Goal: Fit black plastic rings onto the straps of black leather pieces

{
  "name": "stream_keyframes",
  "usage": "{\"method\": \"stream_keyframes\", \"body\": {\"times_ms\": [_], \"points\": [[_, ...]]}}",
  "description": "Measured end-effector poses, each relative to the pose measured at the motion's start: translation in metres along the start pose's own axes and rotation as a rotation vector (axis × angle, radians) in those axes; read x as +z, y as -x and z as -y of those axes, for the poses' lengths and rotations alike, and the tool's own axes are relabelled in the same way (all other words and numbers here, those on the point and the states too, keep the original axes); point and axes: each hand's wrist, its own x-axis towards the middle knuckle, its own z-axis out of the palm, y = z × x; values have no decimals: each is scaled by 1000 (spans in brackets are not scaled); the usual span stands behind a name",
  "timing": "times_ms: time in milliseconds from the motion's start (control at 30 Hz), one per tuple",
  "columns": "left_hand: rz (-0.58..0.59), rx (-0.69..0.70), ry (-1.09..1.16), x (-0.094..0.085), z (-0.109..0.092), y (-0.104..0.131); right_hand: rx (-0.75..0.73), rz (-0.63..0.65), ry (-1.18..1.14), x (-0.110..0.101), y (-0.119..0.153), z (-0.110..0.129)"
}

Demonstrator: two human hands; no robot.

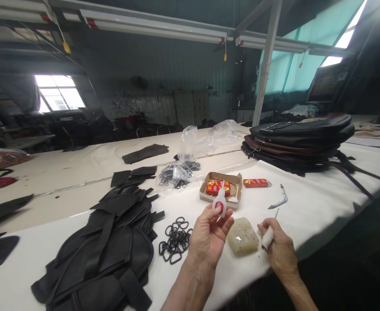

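Note:
My left hand is closed around a small white squeeze bottle with a red label and a narrow nozzle pointing up. In my right hand is an awl with a pale, thick handle; its thin metal tip points up. Between the hands a yellowish, translucent block lies on the white table covering. Just beyond the bottle stands an open cardboard box with a red packet in it. Black D-rings lie in a loose heap left of my left hand.
Black bag pieces overlap along the left. Another red packet and a folding-knife-like tool lie right of the box. Clear plastic bags, one holding black rings, are farther back. Stacked bags stand at the back right.

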Motion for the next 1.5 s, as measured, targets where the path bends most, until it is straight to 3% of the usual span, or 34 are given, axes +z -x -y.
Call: {"method": "stream_keyframes", "body": {"times_ms": [300,533,700,900,1133,1333,1500], "points": [[112,61,-33,7,-18,0,18,2,13,1,0,-2],[224,94,6,35,-28,4,26,-3,-6,5,-2,-9],[229,137,-12,51,-42,12,44,8,-87,9,-2,-11],[226,237,-142,53,-60,16,59,-54,-151,17,-7,-15],[385,294,-373,64,-75,27,-5,-135,-135,22,-4,-18],[442,267,-405,65,-74,30,-51,-137,-141,23,-3,-15],[385,305,-331,65,-77,25,-40,-117,-167,23,-2,-17]]}}
